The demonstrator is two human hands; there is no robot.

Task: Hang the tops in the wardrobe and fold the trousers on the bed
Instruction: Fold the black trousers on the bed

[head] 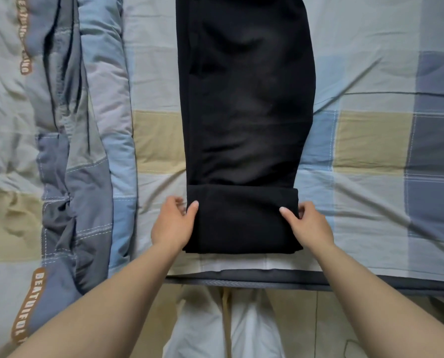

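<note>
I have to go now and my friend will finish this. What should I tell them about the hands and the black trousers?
Left hand: grips the left edge of the folded end of the black trousers, thumb on top.
Right hand: grips the right edge of the same fold.
The trousers lie lengthwise on the checked bed sheet, beside a bunched quilt.
Done: legs laid together, near end folded over once.
Left: probably keep folding up the rest. No tops or wardrobe are in view.
</note>
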